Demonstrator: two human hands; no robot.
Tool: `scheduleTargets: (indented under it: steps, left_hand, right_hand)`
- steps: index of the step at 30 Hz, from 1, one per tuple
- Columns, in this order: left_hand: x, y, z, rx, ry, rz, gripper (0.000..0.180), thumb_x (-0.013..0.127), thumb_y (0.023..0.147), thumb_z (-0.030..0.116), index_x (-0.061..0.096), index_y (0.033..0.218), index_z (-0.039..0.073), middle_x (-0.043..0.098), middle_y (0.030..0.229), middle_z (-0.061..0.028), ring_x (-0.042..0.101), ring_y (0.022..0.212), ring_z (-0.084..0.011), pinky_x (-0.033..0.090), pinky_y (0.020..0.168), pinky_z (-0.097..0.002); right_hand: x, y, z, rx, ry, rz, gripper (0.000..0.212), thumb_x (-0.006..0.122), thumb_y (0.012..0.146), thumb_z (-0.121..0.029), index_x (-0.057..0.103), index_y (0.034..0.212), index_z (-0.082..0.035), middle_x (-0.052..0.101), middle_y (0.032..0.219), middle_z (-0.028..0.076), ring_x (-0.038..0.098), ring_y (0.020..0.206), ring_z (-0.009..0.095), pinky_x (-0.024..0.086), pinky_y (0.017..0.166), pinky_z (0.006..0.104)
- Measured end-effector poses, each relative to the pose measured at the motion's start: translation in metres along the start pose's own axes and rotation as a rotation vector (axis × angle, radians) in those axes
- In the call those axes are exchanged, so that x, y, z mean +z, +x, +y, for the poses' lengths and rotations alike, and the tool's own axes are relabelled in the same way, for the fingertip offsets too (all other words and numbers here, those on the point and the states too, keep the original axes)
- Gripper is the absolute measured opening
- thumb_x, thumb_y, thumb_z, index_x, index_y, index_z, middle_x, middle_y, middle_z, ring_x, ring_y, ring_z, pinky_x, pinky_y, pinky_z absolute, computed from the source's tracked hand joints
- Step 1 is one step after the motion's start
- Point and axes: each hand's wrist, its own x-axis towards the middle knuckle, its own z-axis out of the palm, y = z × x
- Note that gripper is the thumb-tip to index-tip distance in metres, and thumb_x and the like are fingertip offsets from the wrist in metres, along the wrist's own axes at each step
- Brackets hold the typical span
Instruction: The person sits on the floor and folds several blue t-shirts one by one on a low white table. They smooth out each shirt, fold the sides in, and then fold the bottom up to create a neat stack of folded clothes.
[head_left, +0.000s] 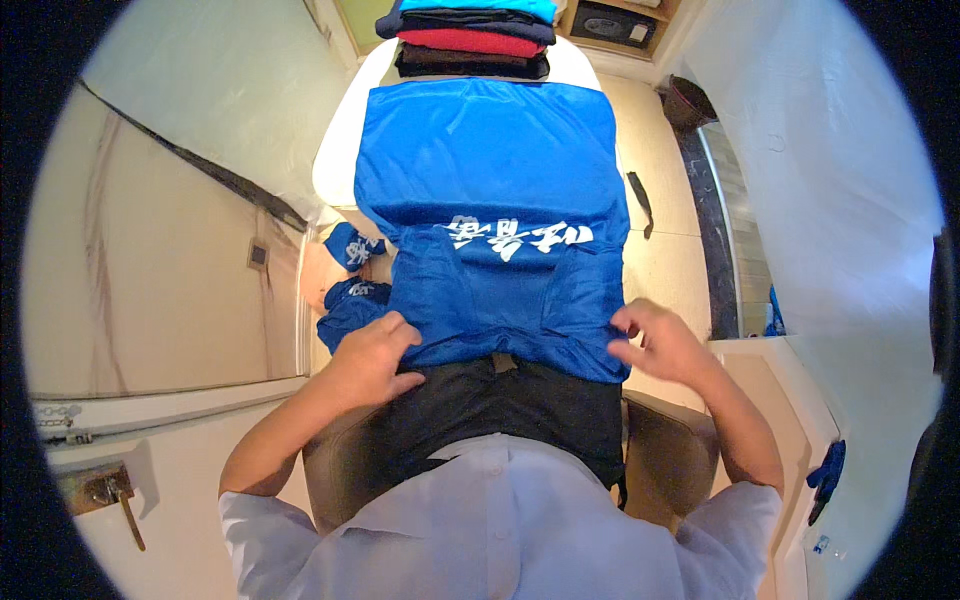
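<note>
A blue cloth garment (480,150) with white printed characters lies spread over the white table and down onto my lap. Its near part is folded or bunched, and I cannot tell its exact cut. My left hand (375,360) is at the garment's near left edge, thumb and fingers apart, with no cloth visibly pinched. At the near right edge, my right hand (660,342) is half curled, a gap showing between thumb and fingers. Both hands look open. The cloth's lowest edge rests against my black trousers (460,400).
Folded clothes (475,42) in red, black and light blue are stacked at the table's (345,150) far end. More blue printed cloth (352,312) is heaped at the left. A brown chair (668,440) is beneath me. A dark bin (688,102) stands at the far right.
</note>
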Motion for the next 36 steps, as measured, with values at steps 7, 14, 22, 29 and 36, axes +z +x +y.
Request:
scheduleTargets:
  steps: [7,14,22,29,36]
  left_hand:
    - [0.032,-0.003,0.002,0.19,0.371,0.051,0.028,0.066,0.078,0.013,0.066,0.104,0.003,0.058,0.092,-0.0116,0.061,0.087,-0.0299,0.052,0.075,-0.0404]
    - [0.024,0.007,-0.004,0.197,0.256,0.123,0.018,0.067,0.073,0.008,0.067,0.091,0.004,0.059,0.084,-0.0115,0.064,0.082,-0.0306,0.053,0.072,-0.0407]
    - [-0.012,0.002,-0.01,0.107,-0.198,-0.006,0.015,0.067,0.074,0.007,0.069,0.088,0.004,0.066,0.089,-0.0147,0.066,0.086,-0.0358,0.055,0.076,-0.0453]
    - [-0.006,0.008,-0.019,0.063,-0.193,-0.298,0.025,0.071,0.076,0.01,0.066,0.1,0.004,0.066,0.098,-0.0165,0.066,0.095,-0.0385,0.054,0.082,-0.0482]
    - [-0.013,0.005,-0.003,0.1,0.016,-0.266,0.049,0.081,0.068,0.011,0.058,0.111,0.005,0.06,0.101,-0.0159,0.064,0.095,-0.0381,0.053,0.078,-0.0483]
  right_hand:
    - [0.037,0.001,-0.039,-0.325,-0.496,-0.04,0.039,0.083,0.071,-0.022,0.066,0.1,-0.002,0.06,0.093,0.014,0.063,0.087,0.032,0.054,0.073,0.042]
    - [0.034,0.003,-0.025,-0.304,-0.561,-0.038,0.02,0.074,0.065,-0.009,0.063,0.08,-0.004,0.06,0.081,0.011,0.063,0.082,0.031,0.053,0.071,0.0419]
    - [-0.012,0.008,-0.032,-0.267,-0.386,-0.172,0.015,0.07,0.067,-0.006,0.061,0.079,-0.004,0.062,0.081,0.014,0.064,0.08,0.035,0.054,0.07,0.0472]
    - [-0.002,0.013,-0.023,-0.272,-0.361,-0.298,0.019,0.07,0.071,-0.008,0.062,0.086,-0.003,0.063,0.084,0.016,0.065,0.084,0.036,0.055,0.074,0.0466]
    - [-0.008,0.005,-0.038,-0.149,-0.445,-0.212,0.043,0.077,0.068,-0.007,0.061,0.107,-0.003,0.06,0.102,0.016,0.064,0.094,0.036,0.055,0.082,0.0442]
